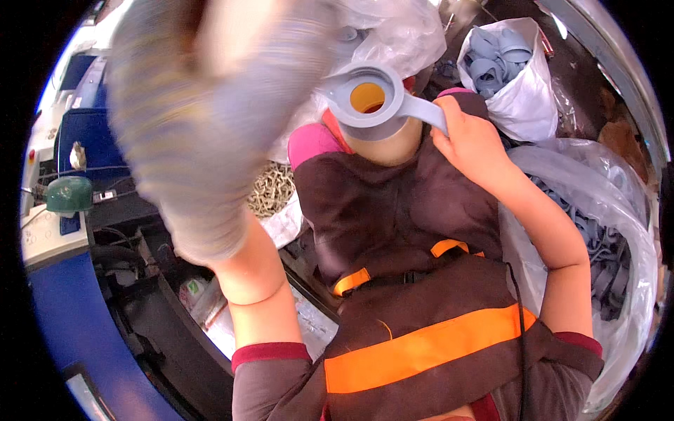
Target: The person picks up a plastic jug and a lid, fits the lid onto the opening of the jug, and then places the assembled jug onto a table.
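My right hand (474, 137) is closed round the grey handle of a jug (393, 144). The jug has a grey plastic collar with a spout and a pale rounded body. Through its round opening the inside looks amber. It is held over my lap, between my knees. My left hand (217, 119), in a grey knitted glove, is raised close to the camera at the upper left. Motion smears its fingers, so whether they grip anything does not show. A brown apron (414, 295) with orange bands covers my body and thighs.
A white sack (523, 105) of grey plastic parts stands at the far right. Nearer, a clear plastic bag (562, 158) holds more grey parts. Small tan pieces (272, 189) lie beyond my left forearm. Blue-and-white machinery with a green dome (69, 195) lines the left side.
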A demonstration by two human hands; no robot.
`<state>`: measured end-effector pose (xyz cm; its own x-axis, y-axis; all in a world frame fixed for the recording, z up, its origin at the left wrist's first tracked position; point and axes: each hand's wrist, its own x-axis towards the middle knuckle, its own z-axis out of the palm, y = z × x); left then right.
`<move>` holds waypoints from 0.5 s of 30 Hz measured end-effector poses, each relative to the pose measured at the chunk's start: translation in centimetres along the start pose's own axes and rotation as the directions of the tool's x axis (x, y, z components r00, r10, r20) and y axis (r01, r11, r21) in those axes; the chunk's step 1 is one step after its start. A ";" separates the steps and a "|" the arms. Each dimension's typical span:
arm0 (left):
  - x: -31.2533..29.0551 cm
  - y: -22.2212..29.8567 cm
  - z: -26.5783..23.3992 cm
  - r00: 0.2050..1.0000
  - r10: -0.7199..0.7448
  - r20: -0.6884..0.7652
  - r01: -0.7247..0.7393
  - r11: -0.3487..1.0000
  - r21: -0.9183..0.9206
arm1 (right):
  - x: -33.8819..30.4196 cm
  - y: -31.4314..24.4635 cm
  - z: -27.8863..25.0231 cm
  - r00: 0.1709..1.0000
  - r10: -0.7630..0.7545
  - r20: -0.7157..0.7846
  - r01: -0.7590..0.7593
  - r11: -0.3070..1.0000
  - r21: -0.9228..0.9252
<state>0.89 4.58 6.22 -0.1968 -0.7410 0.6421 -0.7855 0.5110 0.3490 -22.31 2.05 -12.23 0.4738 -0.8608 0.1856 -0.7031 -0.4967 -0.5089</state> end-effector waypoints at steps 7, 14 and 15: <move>-5.5 -3.2 9.0 0.988 -0.044 0.146 -0.002 0.954 0.300 | 0.6 -0.5 0.2 0.997 -0.023 0.071 0.022 1.000 0.012; -8.7 -3.3 3.8 0.942 -0.276 0.193 0.319 0.915 -0.247 | 2.9 -0.2 -2.8 0.957 0.287 -0.029 -0.184 0.686 0.704; -9.6 -3.0 3.0 0.886 -0.305 0.350 0.385 0.904 -0.187 | 3.6 -0.5 -4.0 0.960 0.278 0.009 -0.201 0.672 0.712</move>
<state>3.39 8.86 -3.09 -0.1403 -0.9647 0.2230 -0.6758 0.2580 0.6904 -22.41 -1.23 -7.96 0.2639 -0.9641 0.0294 -0.1904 -0.0819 -0.9783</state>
